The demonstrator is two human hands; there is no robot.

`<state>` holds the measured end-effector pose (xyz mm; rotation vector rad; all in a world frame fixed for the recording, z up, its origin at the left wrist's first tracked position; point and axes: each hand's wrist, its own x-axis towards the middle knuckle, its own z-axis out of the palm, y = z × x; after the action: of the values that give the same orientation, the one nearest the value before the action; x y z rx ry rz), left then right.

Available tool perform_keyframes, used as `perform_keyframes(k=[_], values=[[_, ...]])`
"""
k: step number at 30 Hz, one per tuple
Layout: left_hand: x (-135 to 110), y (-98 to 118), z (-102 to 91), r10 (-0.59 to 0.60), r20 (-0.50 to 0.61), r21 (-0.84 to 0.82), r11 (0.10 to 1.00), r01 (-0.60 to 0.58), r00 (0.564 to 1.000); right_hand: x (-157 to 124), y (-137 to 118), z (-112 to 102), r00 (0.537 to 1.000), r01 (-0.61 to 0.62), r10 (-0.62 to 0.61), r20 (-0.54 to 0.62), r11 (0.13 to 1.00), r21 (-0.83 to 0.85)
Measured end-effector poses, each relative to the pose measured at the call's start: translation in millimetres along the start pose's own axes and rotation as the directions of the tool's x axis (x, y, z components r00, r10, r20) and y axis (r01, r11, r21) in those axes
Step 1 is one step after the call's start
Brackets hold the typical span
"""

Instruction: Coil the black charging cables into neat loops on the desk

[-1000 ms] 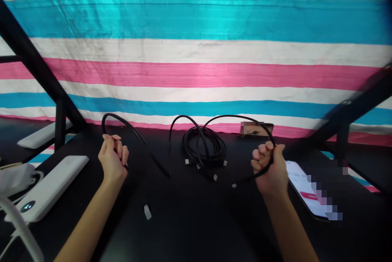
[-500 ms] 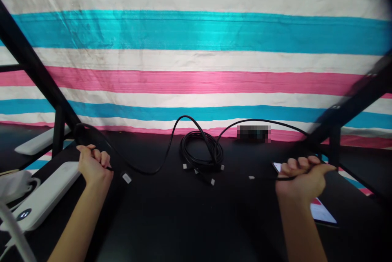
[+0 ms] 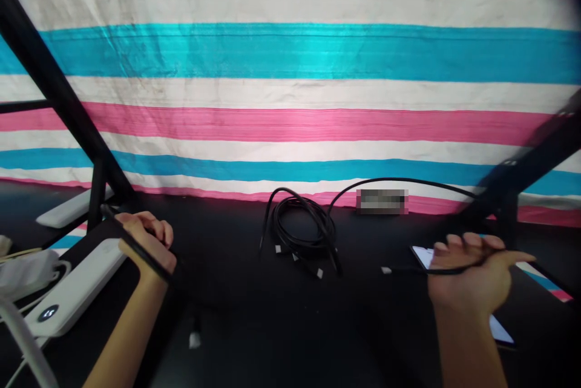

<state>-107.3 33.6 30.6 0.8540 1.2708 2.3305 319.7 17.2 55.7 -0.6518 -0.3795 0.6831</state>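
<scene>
My left hand (image 3: 149, 240) is closed with its fingers curled, and a black cable (image 3: 145, 258) runs across its back and wrist. The inside of that hand is partly hidden. A blurred pale plug (image 3: 195, 339) hangs below the wrist. My right hand (image 3: 474, 282) has its palm up, fingers curled over the cable and thumb stretched out to the right. The cable's end with a silvery plug (image 3: 386, 270) sticks out leftward from it. Between the hands lies a loose coil of black cable (image 3: 276, 227), with several plugs in front of it; one strand arcs toward the right.
A white power bank (image 3: 77, 291) with a lit display lies beside my left hand, near white adapters (image 3: 29, 273) and cords. Under my right hand is a phone (image 3: 502, 330) with a lit screen. Black frame bars (image 3: 68, 109) rise on both sides before a striped sheet (image 3: 290, 49).
The cable on the left has swung over the back of my left hand, and its plug has dropped toward me. My right hand has moved slightly right, its fingers a little looser.
</scene>
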Motion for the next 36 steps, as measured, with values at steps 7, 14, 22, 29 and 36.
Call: perform_keyframes(k=[7,14,22,29,36], values=[[-26.8,11.7,16.9,0.070,0.049,-0.055,0.996,-0.068,0.996,-36.1,30.6,24.9,0.875,-0.163,0.235,0.423,0.966,-0.200],[-39.0,14.9,20.8,-0.011,0.179,-0.051,0.999,0.020,0.984,-90.0,42.5,39.4,0.355,-0.416,0.686,0.635,0.725,-0.550],[-54.6,13.3,17.2,-0.092,0.365,0.015,0.996,0.093,0.927,-119.8,48.0,46.9,-0.003,-0.283,0.838,0.545,0.522,-0.804],[-66.3,5.9,20.4,-0.125,0.465,0.114,0.990,0.081,0.877,-115.9,51.1,41.2,0.028,-0.199,0.780,0.626,0.618,-0.761],[-71.2,7.5,19.9,-0.114,0.499,0.150,0.988,0.044,0.859,-103.3,46.5,34.4,0.429,-0.254,0.713,0.555,0.685,-0.683]])
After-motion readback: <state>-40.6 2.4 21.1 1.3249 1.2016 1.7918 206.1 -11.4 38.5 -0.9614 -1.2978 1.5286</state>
